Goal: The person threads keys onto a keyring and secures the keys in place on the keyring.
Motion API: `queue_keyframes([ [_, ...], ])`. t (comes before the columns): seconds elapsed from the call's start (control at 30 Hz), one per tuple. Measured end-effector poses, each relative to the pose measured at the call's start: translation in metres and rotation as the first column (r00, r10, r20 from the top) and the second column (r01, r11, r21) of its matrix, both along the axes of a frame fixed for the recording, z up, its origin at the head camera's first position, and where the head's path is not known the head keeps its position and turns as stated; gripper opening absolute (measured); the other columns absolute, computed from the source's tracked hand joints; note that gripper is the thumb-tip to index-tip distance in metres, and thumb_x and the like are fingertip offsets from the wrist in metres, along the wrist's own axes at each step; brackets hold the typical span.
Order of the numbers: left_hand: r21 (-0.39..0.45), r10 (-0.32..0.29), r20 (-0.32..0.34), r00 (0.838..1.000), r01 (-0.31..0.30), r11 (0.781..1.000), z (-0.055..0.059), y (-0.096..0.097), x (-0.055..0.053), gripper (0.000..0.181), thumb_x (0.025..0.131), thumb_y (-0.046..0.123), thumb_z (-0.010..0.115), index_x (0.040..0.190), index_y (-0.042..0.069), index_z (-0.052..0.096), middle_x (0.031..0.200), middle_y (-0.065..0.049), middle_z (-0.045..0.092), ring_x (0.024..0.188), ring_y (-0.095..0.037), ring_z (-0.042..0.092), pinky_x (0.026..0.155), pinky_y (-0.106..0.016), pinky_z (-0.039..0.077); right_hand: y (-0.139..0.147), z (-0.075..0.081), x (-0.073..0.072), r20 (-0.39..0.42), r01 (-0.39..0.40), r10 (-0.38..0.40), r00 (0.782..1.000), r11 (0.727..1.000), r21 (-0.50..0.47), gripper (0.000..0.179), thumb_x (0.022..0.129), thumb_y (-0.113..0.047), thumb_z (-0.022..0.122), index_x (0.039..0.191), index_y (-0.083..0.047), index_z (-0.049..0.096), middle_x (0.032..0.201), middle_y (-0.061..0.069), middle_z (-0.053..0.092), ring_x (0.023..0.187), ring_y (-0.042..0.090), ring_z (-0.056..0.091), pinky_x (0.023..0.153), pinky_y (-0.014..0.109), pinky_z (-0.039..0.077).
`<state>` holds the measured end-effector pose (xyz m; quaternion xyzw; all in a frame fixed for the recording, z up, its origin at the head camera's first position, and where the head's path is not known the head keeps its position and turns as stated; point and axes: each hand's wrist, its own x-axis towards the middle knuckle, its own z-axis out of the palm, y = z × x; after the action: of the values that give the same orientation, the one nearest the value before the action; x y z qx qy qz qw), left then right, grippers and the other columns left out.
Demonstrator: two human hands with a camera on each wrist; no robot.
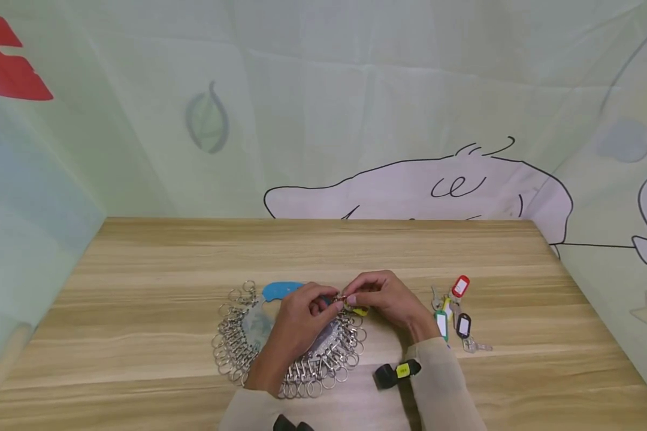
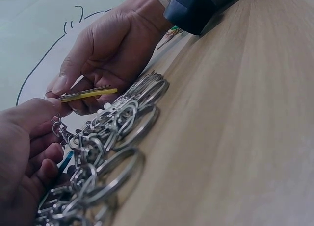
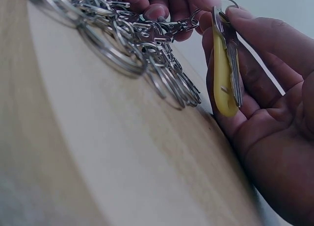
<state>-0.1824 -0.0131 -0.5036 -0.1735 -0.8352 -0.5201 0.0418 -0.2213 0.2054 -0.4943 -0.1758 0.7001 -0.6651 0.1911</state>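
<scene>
Palmward, yellow tag (image 3: 222, 84) juts from right grip (image 1: 386, 296).

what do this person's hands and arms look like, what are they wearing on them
The left hand and right hand wear no gloves. Both arms have plain beige sleeves. A chunky black device with a yellow label sits by the right wrist; the label's print is too small to read. Another black device shows partly at the left sleeve.

Soft light covered the table (image 1: 156, 269), shadowed left of the right sleeve (image 1: 444, 383); metal rings (image 2: 100, 130) glinted; wrist views looked hazy.
</scene>
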Motion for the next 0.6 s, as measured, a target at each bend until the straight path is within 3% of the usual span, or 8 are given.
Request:
queue_keyframes([
  [0.6, -0.008, -0.007, -0.030, 1.000, 0.007, 1.000, 0.0006, 0.0005, 0.0001, 0.023, 0.088, 0.017, 0.080, 0.110, 0.012, 0.074, 0.091, 0.008, 0.063, 0.072, -0.007, 0.055, 0.061, -0.026, 0.049, 0.0005, 0.0000, -0.0010, -0.006, -0.014, 0.014, 1.000, 1.000, -0.013, 0.014, 0.089, -0.002, 0.074, 0.101, 0.004, 0.072, 0.103, 0.019, 0.071, 0.094, 0.030, 0.066, 0.083, 0.034, 0.052],
])
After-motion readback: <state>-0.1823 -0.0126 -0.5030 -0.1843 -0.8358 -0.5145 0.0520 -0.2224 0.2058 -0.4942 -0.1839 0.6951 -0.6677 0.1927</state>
